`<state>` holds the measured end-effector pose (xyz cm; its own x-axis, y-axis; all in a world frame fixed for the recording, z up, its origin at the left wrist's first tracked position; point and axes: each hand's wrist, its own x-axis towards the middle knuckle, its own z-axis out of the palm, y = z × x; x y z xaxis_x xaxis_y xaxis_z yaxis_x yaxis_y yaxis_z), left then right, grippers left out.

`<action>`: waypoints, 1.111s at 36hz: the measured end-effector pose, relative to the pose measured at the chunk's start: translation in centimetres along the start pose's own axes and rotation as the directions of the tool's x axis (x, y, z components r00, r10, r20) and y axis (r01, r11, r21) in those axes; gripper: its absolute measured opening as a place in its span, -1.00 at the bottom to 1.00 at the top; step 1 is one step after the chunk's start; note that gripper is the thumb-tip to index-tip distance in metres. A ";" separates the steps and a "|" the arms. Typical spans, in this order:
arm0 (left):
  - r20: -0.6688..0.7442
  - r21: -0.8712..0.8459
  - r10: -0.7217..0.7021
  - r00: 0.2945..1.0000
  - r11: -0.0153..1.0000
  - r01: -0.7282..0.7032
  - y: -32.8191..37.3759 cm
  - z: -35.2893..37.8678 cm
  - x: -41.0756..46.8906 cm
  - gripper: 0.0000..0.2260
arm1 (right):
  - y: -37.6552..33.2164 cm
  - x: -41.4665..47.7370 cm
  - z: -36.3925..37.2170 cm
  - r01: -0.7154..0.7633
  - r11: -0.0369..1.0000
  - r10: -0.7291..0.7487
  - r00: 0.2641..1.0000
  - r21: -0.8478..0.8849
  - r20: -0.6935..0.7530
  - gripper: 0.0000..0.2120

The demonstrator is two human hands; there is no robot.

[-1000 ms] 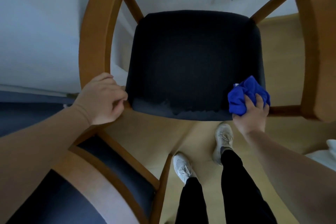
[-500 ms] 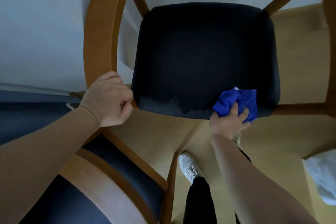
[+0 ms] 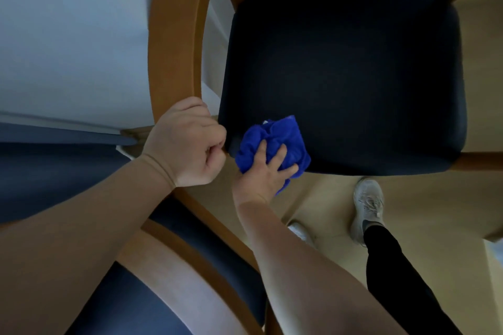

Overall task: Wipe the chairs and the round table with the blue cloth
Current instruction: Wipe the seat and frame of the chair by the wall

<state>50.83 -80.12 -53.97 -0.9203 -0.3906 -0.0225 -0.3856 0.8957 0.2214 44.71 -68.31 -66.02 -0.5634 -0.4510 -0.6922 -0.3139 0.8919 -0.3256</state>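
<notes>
Wood floor | right hand clutching blue cloth slid left along seat front edge | left hand (fisted) grips armrest

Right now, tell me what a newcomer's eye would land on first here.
The bright blue cloth, bunched in the right hand, stands out at the near left corner of the chair's black seat. Next comes the left hand, gripping the curved wooden armrest just left of it.
</notes>
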 end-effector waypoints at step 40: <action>0.158 -0.130 -0.378 0.912 0.908 0.398 8.6 -3.7 -1.2 -0.68 | 14.9 2.2 -27.5 0.695 0.218 -0.419 0.701 -0.685 0.577 -0.44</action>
<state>48.89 -72.71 -48.41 -0.7045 -0.6609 -0.2586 -0.7080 0.6300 0.3190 17.76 -56.95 -54.63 0.1782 -0.6704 -0.7202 -0.9836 -0.1421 -0.1111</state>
